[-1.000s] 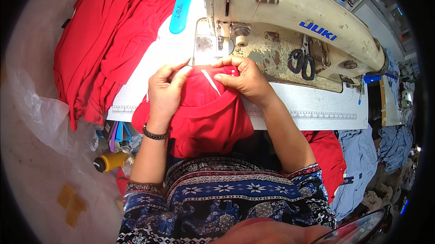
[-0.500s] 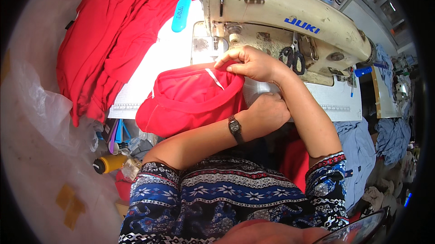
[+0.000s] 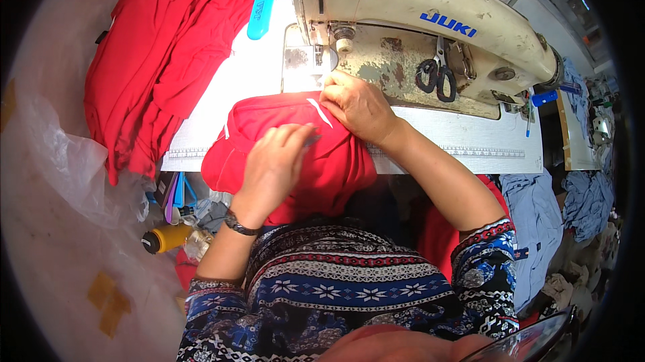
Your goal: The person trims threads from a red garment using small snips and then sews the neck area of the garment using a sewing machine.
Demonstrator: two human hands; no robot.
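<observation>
A red garment (image 3: 302,181) lies bunched at the table's front edge, its opening with a folded band facing up. My right hand (image 3: 356,103) pinches the band at its far right side, just in front of the sewing machine's (image 3: 416,6) presser foot (image 3: 318,56). Beside those fingers a short white strip (image 3: 320,111) stands out against the red cloth. My left hand (image 3: 272,164) is over the garment's opening, fingers curled around a small grey tool (image 3: 312,140). Most of that tool is hidden, so its kind is unclear.
More red cloth (image 3: 154,66) is heaped on the left of the white table (image 3: 463,144). Black-handled scissors (image 3: 440,76) rest on the machine bed. A blue tag (image 3: 261,11) hangs by the machine head. Light blue garments (image 3: 531,228) hang at right; a yellow bottle (image 3: 164,240) is low left.
My left hand has come from beneath the right forearm, leftward to above the red garment, with the grey tool now showing. My right hand still grips the band, fingers drawn in closer.
</observation>
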